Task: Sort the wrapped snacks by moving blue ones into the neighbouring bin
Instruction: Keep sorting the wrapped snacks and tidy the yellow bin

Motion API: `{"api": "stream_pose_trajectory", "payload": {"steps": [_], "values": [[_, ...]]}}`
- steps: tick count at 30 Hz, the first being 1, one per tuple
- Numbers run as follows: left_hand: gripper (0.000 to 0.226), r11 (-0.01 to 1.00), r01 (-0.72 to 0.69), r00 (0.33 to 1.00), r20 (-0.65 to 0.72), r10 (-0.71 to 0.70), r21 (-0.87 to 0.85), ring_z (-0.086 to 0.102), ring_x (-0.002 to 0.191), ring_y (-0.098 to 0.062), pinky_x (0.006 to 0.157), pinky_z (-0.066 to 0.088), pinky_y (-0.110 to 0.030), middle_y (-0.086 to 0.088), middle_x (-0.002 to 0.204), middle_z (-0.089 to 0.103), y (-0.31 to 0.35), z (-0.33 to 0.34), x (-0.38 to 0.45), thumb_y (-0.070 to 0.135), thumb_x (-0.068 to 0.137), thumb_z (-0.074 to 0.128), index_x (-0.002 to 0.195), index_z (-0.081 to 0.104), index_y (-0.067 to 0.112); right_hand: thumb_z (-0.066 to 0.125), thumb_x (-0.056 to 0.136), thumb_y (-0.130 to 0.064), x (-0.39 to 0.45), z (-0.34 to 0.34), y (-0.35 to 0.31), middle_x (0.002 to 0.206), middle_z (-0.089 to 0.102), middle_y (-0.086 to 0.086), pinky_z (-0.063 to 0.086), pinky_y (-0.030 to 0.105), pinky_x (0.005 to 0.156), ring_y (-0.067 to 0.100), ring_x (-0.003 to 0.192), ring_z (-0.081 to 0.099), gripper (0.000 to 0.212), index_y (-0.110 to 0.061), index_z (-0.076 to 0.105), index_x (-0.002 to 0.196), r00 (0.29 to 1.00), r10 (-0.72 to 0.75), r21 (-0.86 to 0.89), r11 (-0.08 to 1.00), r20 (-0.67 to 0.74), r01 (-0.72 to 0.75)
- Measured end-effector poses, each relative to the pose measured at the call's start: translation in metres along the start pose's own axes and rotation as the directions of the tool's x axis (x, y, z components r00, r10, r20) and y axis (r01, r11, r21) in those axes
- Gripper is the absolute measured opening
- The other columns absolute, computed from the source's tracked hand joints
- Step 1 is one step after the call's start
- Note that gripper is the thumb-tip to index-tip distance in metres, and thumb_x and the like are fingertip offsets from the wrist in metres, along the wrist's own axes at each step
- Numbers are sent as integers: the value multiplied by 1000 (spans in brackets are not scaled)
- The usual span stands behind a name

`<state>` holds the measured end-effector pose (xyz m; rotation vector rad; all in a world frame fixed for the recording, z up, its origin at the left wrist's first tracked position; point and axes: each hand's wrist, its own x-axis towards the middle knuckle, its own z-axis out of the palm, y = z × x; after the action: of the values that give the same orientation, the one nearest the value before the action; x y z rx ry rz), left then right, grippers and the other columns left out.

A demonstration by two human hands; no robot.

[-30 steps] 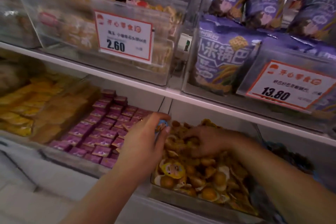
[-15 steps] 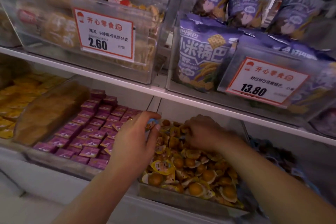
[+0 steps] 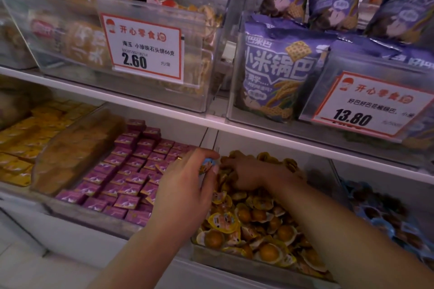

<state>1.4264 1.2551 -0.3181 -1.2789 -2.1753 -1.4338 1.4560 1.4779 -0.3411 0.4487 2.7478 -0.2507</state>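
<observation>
White shelf board (image 3: 234, 128) above hands; clear bins (image 3: 206, 91) with price cards (image 3: 143, 48) overhead; pale floor (image 3: 21, 263) lower left.

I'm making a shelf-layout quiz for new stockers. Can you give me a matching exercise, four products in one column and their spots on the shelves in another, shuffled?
Things
1. purple boxes
2. yellow-wrapped snacks
3. blue snack
4. purple bags

Places
A. upper shelf, beside the 13.80 price tag
B. pinched in the left hand
C. lower shelf bin where the right hand digs
D. lower shelf bin left of the yellow snacks

Pairs: 1-D, 2-C, 3-B, 4-A
</observation>
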Motion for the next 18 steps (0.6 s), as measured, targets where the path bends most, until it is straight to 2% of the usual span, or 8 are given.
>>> {"api": "stream_pose_trajectory", "payload": {"steps": [3,6,9,11,13,15,18], "values": [[16,1000,12,1000,1,-12,-7,60,88,-10,71,52,-37,12,100,65,1,1,0,30,94,54,108,60,29,62,86,-35,-8,14,2,139,41,11,44,39,101,33,127,44,60,-30,44,143,996,-34,-10,999,-88,33],[16,1000,20,1000,-7,-20,-4,59,88,-7,72,52,-35,14,99,65,1,1,0,31,94,54,108,60,30,62,86,-37,-7,14,0,149,36,13,38,46,110,34,139,31,65,-33,38,147,1000,4,15,1000,12,-4],[16,1000,26,1000,5,-26,-7,59,89,-8,72,52,-36,13,100,64,1,1,0,31,94,54,109,60,30,57,84,-35,2,11,-10,159,22,15,29,55,115,41,145,18,79,-41,21,154,986,104,-68,993,129,-96],[16,1000,27,1000,8,-27,-3,58,89,-8,71,52,-35,13,100,64,1,1,0,32,94,54,109,59,31,55,85,-32,8,11,-18,163,16,12,23,58,116,42,148,12,80,-39,19,155,980,138,-81,989,145,-128],[17,1000,28,1000,3,-28,2,58,89,-9,72,51,-35,13,100,64,2,0,0,31,94,54,109,59,31,58,86,-31,9,11,-21,155,32,11,32,50,112,36,141,28,70,-34,32,151,991,125,-78,990,58,-120],[17,1000,21,1000,1,-21,8,58,89,-10,72,51,-36,13,100,64,2,0,0,31,94,54,109,60,30,61,85,-27,3,15,-19,137,51,11,42,40,103,31,125,45,55,-25,50,139,992,93,-38,995,-81,-96],[17,1000,20,1000,9,-20,-3,58,88,-9,72,51,-36,13,99,64,2,0,-1,32,94,53,109,60,30,65,83,-15,-5,22,-14,113,65,13,54,38,90,29,105,61,32,-11,65,115,980,131,111,987,-151,-115]]}}
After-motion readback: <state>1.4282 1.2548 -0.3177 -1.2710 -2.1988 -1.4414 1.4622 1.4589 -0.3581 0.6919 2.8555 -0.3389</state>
